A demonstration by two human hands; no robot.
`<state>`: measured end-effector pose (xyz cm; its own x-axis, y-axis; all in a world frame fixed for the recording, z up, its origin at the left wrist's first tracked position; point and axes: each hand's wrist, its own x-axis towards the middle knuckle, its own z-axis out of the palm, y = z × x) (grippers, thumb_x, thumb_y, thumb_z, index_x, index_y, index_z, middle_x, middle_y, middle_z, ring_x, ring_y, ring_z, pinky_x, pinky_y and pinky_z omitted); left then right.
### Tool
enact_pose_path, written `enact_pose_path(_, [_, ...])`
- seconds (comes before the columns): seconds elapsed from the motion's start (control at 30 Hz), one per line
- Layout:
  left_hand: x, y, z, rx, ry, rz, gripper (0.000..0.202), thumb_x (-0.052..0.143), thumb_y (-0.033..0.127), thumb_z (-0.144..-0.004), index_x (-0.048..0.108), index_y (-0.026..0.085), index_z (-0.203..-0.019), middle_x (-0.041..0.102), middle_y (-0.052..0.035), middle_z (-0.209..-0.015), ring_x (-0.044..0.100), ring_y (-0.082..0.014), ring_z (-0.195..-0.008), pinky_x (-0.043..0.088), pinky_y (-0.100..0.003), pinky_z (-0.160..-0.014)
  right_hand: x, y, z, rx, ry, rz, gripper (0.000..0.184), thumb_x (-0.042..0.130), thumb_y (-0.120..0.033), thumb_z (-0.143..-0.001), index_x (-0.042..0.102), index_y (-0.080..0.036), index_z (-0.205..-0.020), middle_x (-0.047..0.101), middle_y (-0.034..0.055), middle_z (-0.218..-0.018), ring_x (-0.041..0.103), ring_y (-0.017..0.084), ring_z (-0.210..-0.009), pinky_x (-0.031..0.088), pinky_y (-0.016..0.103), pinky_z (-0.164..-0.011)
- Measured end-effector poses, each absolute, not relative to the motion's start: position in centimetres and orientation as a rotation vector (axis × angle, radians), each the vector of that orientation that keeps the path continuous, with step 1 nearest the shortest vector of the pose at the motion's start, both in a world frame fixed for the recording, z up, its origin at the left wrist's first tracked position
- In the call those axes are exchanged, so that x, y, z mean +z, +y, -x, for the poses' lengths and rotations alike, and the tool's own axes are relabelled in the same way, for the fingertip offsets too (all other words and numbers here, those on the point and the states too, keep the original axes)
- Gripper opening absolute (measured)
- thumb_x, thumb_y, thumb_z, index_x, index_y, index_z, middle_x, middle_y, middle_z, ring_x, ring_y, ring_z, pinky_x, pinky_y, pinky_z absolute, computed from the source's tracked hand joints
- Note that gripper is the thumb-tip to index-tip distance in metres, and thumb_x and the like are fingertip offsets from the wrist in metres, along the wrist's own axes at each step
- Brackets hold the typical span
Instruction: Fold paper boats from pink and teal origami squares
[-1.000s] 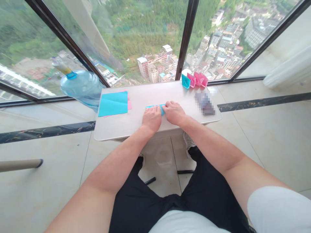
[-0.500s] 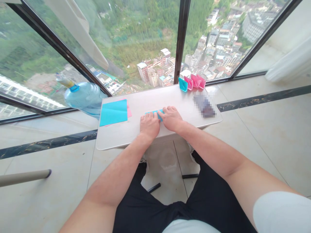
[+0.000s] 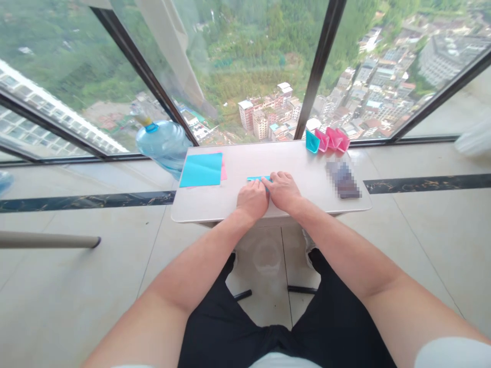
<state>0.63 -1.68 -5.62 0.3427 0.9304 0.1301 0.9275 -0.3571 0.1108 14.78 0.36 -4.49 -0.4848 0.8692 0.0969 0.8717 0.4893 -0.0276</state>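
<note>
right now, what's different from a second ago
The left hand and right hand have drawn closer together over the folded blue strip, so less of it shows between them. The view has swung too, setting the table farther right in the picture. Both hands still touch the strip; the flat blue sheet, the blurred item and the small folded papers stay put.

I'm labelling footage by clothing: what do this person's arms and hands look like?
The left hand and right hand are ungloved, the forearms bare, with no watch or wristband visible. A short white right sleeve shows at the picture's edge, and a sliver of the left sleeve.
</note>
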Motion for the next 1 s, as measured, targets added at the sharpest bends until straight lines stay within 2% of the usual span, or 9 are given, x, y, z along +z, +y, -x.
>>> enact_pose_path(0.07, [-5.9, -1.9, -0.7, 0.293, 1.77, -2.55, 0.037, 0.042, 0.024, -0.099, 0.062, 0.006, -0.124, 0.066, -0.0202, -0.126, 0.058, -0.0288, -0.121, 0.044, -0.042, -0.101, -4.6, 0.3, -14.8, -0.043, -2.621, 1.542, 0.04, 0.042, -0.02, -0.098, 0.063, -0.021, -0.132, 0.062, 0.019, -0.123, 0.049, 0.032, -0.107, 0.031, 0.045, -0.094])
enact_pose_path(0.13, [-6.1, -1.8, -0.8, 0.35, 1.776, -2.552, 0.036, 0.041, 0.022, -0.099, 0.062, 0.008, -0.125, 0.062, -0.0207, -0.133, 0.053, -0.0295, -0.129, 0.042, -0.043, -0.104, -4.8, 0.4, -14.9, -0.049, -2.629, 1.54, 0.039, 0.044, -0.019, -0.096, 0.065, -0.02, -0.129, 0.063, 0.019, -0.119, 0.049, 0.032, -0.106, 0.032, 0.045, -0.092])
enact_pose_path(0.2, [-6.3, -1.7, -0.8, 0.401, 1.753, -2.561, 0.039, 0.041, 0.019, -0.098, 0.058, 0.007, -0.131, 0.053, -0.0203, -0.146, 0.043, -0.0281, -0.141, 0.035, -0.043, -0.114, -4.9, 0.6, -15.0, -0.043, -2.639, 1.532, 0.038, 0.046, -0.019, -0.095, 0.066, -0.019, -0.127, 0.063, 0.0191, -0.117, 0.049, 0.032, -0.104, 0.032, 0.045, -0.091])
enact_pose_path(0.27, [-6.3, -1.5, -0.7, 0.372, 1.707, -2.543, 0.039, 0.042, 0.02, -0.098, 0.056, 0.007, -0.132, 0.054, -0.0189, -0.146, 0.044, -0.0269, -0.14, 0.031, -0.043, -0.117, -4.9, 0.6, -15.1, -0.04, -2.641, 1.526, 0.038, 0.048, -0.019, -0.093, 0.067, -0.019, -0.127, 0.062, 0.0188, -0.118, 0.049, 0.033, -0.104, 0.032, 0.045, -0.091])
enact_pose_path(0.5, [-5.6, -1.9, -1.2, 0.241, 1.832, -2.456, 0.046, 0.042, 0.026, -0.099, 0.05, 0.007, -0.14, 0.057, -0.0213, -0.143, 0.049, -0.0312, -0.136, 0.036, -0.045, -0.111, -4.3, 0.1, -15.0, -0.047, -2.67, 1.58, 0.04, 0.04, -0.022, -0.098, 0.065, -0.021, -0.13, 0.062, 0.0171, -0.12, 0.049, 0.031, -0.106, 0.031, 0.043, -0.092])
enact_pose_path(0.77, [-4.9, -2.1, -1.4, 0.181, 1.878, -2.458, 0.044, 0.044, 0.03, -0.097, 0.052, 0.006, -0.134, 0.059, -0.0232, -0.131, 0.052, -0.0324, -0.125, 0.037, -0.046, -0.104, -4.1, -0.1, -14.8, -0.06, -2.672, 1.628, 0.043, 0.038, -0.024, -0.099, 0.062, -0.025, -0.135, 0.062, 0.0148, -0.122, 0.049, 0.031, -0.107, 0.031, 0.042, -0.091])
enact_pose_path(0.87, [-4.7, -2.2, -1.5, 0.137, 1.917, -2.425, 0.046, 0.042, 0.029, -0.097, 0.051, 0.006, -0.136, 0.056, -0.0242, -0.135, 0.049, -0.0332, -0.127, 0.035, -0.048, -0.105, -4.0, -0.1, -14.8, -0.05, -2.666, 1.635, 0.044, 0.038, -0.024, -0.099, 0.061, -0.025, -0.137, 0.062, 0.0153, -0.123, 0.049, 0.031, -0.107, 0.031, 0.042, -0.092])
enact_pose_path(1.0, [-4.3, -2.3, -1.6, 0.059, 2.022, -2.329, 0.06, 0.045, 0.041, -0.096, 0.047, 0.002, -0.142, 0.048, -0.0279, -0.144, 0.042, -0.0392, -0.135, 0.03, -0.052, -0.111, -4.0, -0.1, -14.7, -0.043, -2.664, 1.647, 0.047, 0.047, -0.027, -0.096, 0.058, -0.026, -0.141, 0.061, 0.0155, -0.125, 0.048, 0.032, -0.11, 0.031, 0.043, -0.094])
